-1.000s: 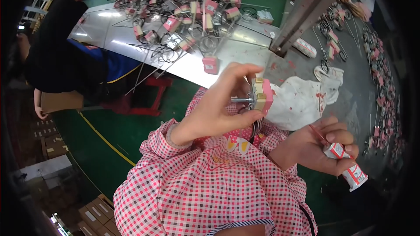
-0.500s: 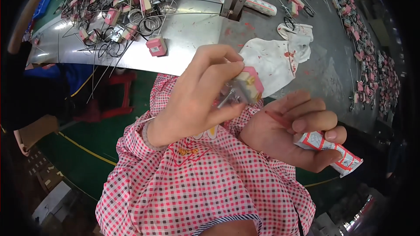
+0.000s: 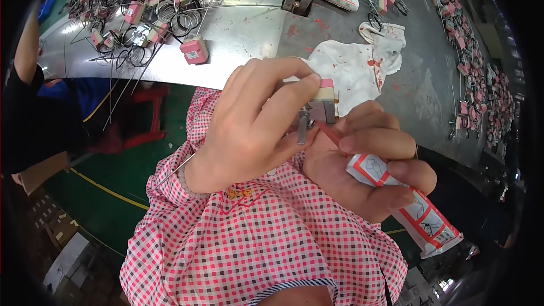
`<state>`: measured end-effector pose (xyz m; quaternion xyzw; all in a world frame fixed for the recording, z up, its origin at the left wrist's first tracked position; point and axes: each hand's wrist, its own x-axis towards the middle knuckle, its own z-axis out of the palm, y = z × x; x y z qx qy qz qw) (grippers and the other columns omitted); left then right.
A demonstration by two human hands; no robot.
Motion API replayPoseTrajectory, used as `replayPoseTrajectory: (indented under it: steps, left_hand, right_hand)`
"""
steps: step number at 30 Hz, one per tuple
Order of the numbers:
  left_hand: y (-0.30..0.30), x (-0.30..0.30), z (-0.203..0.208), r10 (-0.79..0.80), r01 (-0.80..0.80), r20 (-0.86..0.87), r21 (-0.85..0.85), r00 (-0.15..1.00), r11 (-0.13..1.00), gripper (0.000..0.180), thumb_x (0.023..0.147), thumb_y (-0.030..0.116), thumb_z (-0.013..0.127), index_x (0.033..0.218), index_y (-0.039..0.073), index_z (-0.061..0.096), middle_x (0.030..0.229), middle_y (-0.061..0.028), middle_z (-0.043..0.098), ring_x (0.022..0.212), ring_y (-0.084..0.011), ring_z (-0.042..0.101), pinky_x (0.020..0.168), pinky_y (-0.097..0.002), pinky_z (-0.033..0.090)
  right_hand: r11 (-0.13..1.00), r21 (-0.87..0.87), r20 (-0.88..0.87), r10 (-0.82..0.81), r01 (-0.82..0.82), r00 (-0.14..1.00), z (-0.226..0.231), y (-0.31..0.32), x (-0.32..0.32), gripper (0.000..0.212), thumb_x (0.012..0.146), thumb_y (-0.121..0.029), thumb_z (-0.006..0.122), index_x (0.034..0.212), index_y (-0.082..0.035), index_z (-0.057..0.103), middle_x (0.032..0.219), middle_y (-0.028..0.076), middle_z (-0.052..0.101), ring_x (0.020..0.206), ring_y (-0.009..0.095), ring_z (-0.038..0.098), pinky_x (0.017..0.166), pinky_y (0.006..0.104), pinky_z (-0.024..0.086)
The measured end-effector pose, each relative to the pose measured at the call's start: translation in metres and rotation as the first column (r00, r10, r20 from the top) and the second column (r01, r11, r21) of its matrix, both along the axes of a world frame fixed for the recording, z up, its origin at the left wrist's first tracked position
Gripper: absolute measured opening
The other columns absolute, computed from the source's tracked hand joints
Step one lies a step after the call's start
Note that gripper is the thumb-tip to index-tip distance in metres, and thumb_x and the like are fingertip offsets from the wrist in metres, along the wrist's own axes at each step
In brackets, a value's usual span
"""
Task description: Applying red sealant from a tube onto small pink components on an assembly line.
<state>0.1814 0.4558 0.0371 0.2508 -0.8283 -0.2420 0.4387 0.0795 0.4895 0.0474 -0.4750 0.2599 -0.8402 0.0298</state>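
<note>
While palm-up, right hand point(image 3: 374, 144) curled.

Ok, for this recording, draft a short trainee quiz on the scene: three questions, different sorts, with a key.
1. True or false: the crumpled white fabric with red stains lies on the grey metal worktop.

2. What does the right hand hold?
A) a black coiled wire
B) a white tube with red bands
C) a blue plastic tray

3. Fill in: the tube's thin red nozzle points toward the pink-and-cream box-shaped part gripped by the ____ hand.

Key:
1. True
2. B
3. left
</note>
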Motion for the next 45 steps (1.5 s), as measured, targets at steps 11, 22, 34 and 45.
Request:
replayPoseTrajectory:
  steps: [11,22,34,45]
  left_hand:
    - [-0.002,0.002,-0.002,0.017,-0.018,-0.020,-0.029,1.000,0.999,0.046,0.046,-0.002,0.059,0.091,0.000,0.054,0.091,-0.0086,0.052,0.067,-0.0210,0.050,0.058,-0.0310,0.039]
    - [-0.005,0.004,-0.004,0.035,-0.039,-0.046,-0.074,0.998,0.997,0.043,0.046,-0.002,0.058,0.089,0.000,0.054,0.089,-0.0088,0.052,0.067,-0.0211,0.051,0.057,-0.0305,0.040]
    - [-0.007,0.004,-0.002,0.027,-0.028,-0.022,-0.048,0.999,0.998,0.045,0.044,-0.002,0.058,0.089,0.001,0.054,0.091,-0.0089,0.052,0.070,-0.0230,0.051,0.058,-0.0315,0.040]
    - [-0.011,0.005,-0.007,-0.004,0.006,-0.033,0.049,0.999,0.999,0.047,0.045,0.001,0.062,0.091,0.001,0.053,0.093,-0.0100,0.051,0.076,-0.0260,0.051,0.064,-0.0330,0.041]
  right_hand:
    - [0.988,0.114,-0.220,-0.077,0.104,0.973,-0.002,-0.005,-0.002,0.028,0.091,-0.033,0.029,0.080,-0.008,0.028,0.052,0.013,0.046,0.031,0.012,0.031,0.028,0.0240,0.025]
    - [0.986,0.150,-0.258,-0.032,0.072,0.966,-0.003,-0.004,-0.003,0.027,0.090,-0.031,0.031,0.078,-0.007,0.026,0.052,0.014,0.046,0.029,0.013,0.031,0.028,0.0248,0.026]
    - [0.995,0.065,-0.200,0.086,-0.074,0.976,-0.008,-0.006,-0.006,0.027,0.080,-0.015,0.052,0.073,-0.002,0.028,0.060,0.016,0.052,0.037,0.016,0.037,0.034,0.0268,0.032]
    - [0.981,0.154,-0.200,-0.084,0.116,0.976,-0.008,-0.014,0.004,0.025,0.090,-0.027,0.031,0.076,-0.006,0.027,0.050,0.012,0.045,0.031,0.012,0.031,0.031,0.0235,0.024]
